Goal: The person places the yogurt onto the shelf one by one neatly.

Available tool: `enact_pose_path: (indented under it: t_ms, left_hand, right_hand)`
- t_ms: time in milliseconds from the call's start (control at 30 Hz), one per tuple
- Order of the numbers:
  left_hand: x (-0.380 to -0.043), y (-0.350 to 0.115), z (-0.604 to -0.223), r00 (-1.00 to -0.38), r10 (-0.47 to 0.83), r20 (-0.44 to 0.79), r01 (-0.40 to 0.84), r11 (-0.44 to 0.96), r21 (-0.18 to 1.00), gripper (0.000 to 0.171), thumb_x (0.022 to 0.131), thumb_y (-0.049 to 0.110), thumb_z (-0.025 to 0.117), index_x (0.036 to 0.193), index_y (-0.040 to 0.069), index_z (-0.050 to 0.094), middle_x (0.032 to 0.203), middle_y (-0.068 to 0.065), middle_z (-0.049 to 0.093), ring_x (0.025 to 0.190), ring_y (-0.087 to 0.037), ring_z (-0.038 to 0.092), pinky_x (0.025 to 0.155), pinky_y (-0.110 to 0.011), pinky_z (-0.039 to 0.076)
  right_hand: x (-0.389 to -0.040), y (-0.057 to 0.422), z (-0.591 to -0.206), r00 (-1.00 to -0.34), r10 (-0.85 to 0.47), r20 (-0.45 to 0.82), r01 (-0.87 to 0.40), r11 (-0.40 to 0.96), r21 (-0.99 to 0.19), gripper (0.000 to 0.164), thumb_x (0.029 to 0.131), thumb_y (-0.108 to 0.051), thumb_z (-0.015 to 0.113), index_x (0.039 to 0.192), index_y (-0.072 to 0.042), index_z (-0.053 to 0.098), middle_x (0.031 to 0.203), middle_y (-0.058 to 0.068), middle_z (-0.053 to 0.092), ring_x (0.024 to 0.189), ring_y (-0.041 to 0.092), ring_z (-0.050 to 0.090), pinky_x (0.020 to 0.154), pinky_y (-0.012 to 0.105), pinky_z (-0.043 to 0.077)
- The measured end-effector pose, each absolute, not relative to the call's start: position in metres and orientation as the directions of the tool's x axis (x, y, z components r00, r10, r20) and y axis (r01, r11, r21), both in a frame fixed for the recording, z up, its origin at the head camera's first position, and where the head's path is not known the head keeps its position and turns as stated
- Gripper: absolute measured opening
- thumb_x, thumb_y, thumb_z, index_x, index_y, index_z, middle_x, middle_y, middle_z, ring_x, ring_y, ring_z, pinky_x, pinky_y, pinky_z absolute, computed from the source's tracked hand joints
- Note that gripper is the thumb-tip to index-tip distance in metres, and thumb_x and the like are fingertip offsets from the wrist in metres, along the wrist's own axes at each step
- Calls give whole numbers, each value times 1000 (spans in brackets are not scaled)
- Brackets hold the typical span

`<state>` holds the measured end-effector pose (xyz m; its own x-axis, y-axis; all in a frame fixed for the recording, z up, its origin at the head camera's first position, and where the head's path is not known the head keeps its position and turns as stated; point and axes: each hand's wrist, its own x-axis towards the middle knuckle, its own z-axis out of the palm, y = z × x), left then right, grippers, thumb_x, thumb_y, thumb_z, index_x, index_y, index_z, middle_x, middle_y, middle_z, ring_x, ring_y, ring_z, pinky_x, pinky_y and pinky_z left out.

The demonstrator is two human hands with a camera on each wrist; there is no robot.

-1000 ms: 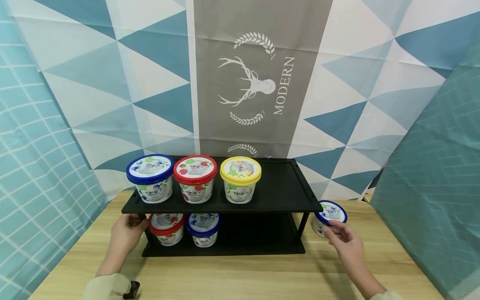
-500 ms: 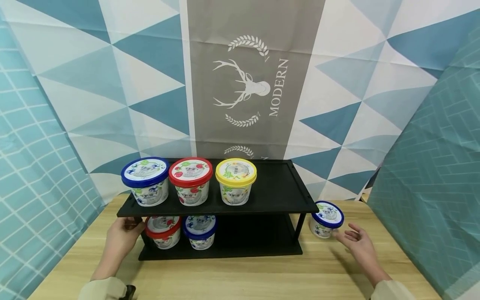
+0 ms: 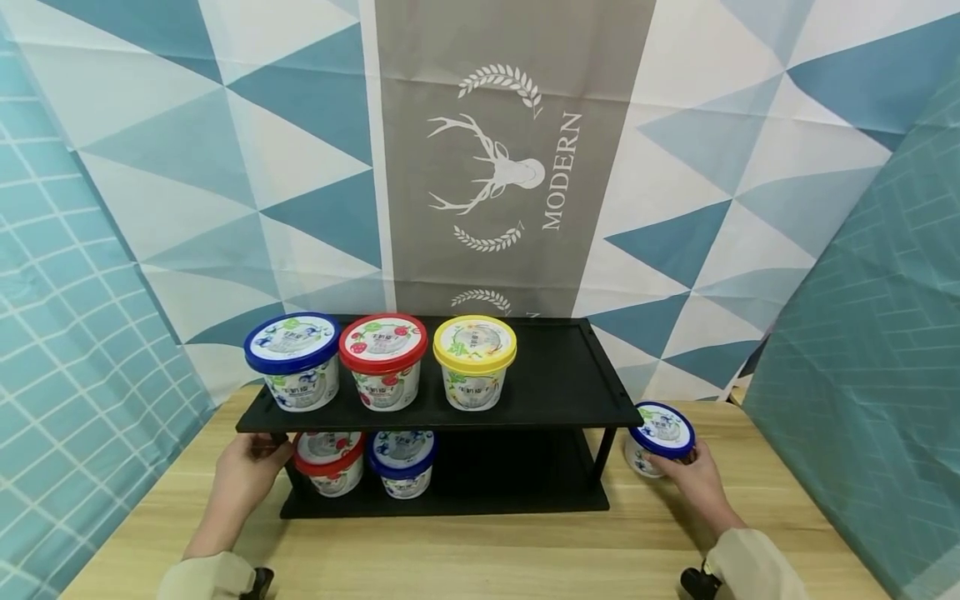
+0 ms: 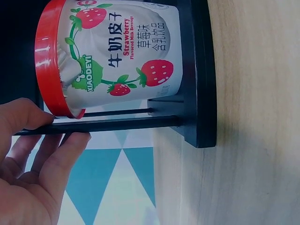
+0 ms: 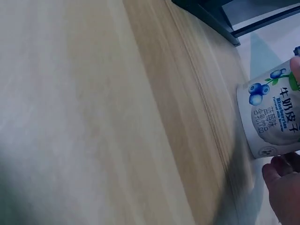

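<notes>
My left hand (image 3: 246, 479) pinches the left front post (image 4: 117, 124) of a black two-tier shelf (image 3: 570, 367), thumb on one side and fingers on the other. Close by that post, on the lower tier, stands a red-lidded strawberry milk cup (image 4: 126, 51). To the right of the shelf, my right hand (image 3: 697, 483) holds a blue-lidded blueberry milk cup (image 3: 663, 429) by its side. In the right wrist view the thumb and curled fingers lie on opposite sides of this blueberry cup (image 5: 272, 112), which stands upright on the table.
On the upper tier stand a blue-lidded cup (image 3: 292, 346), a red-lidded cup (image 3: 384, 346) and a yellow-lidded cup (image 3: 475, 346). Another blue-lidded cup (image 3: 402, 454) is on the lower tier. The wooden table (image 3: 450, 558) meets patterned cloth (image 3: 510, 250) behind.
My right hand drew back from the blue-lidded cup's near side, then came in from the right and took hold of it. My left hand stays on the post.
</notes>
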<state>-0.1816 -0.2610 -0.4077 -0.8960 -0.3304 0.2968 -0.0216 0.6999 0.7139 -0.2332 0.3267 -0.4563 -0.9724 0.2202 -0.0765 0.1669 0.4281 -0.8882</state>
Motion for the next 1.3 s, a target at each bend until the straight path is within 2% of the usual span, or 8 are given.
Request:
enact_pose_path:
  t_ms: [233,467,767,933,1033,1167,1233,1300]
  left_hand:
    - [-182,-258,-403,-901,-316,298,-11,703,711,26,82,18,57,99,-1,52,97,-22,57,89,-33,56,65,-30,46]
    - [-179,-261,-399,-898,-313,309,-4,708,706,27,82,18,57,99,-2,52,96,-23,57,87,-33,55,65,-32,47]
    - [-180,-261,-399,-909,-314,273,-25,696,717,30,83,21,55,102,-2,51,99,-25,55,91,-35,54,71,-42,47]
    - [-181,-262,-401,-914,-323,246,-49,690,722,31,84,21,55,103,-2,50,100,-25,55,92,-36,54,71,-42,47]
    - [-181,-262,-402,-916,-328,230,-64,687,724,31,84,21,55,104,-2,50,101,-26,55,92,-35,53,67,-39,47]
    - [-181,-262,-403,-916,-327,233,-64,692,719,31,83,20,55,104,-3,50,100,-25,55,90,-35,54,64,-33,45]
    - [-181,-262,-404,-915,-327,235,-63,692,719,31,83,20,55,103,-3,50,100,-25,55,90,-34,54,64,-33,45]
    - [-181,-262,-405,-915,-325,238,-60,695,717,30,83,20,55,102,-3,51,100,-25,55,90,-35,54,66,-35,46]
  right_hand:
    - [-223,327,-459,-950,310,-29,150,372,-916,111,67,-43,72,140,-2,0,142,26,17,129,38,23,103,48,26]
    - [-207,324,-454,-943,332,-32,154,349,-924,106,68,-34,74,140,-2,2,144,23,15,131,36,22,104,45,26]
    - [-195,329,-465,-949,312,-49,170,375,-911,113,64,-45,73,141,-4,0,144,23,13,131,38,19,102,46,27]
    - [-190,326,-470,-949,314,-30,165,412,-896,110,65,-45,73,140,-3,4,142,24,20,128,38,25,98,38,35]
    - [-181,317,-462,-947,320,-30,170,421,-891,109,65,-43,74,140,-3,5,141,24,22,127,38,27,99,39,35]
    - [-171,304,-451,-950,311,-27,162,416,-895,106,65,-38,74,139,-1,8,138,25,25,126,39,28,100,47,31]
    - [-167,298,-449,-947,320,-21,165,432,-886,103,65,-38,75,138,-1,12,136,25,29,123,38,32,98,45,35]
    - [-163,295,-446,-955,294,-31,157,415,-896,103,65,-35,75,138,1,11,136,27,27,124,40,29,98,48,33]
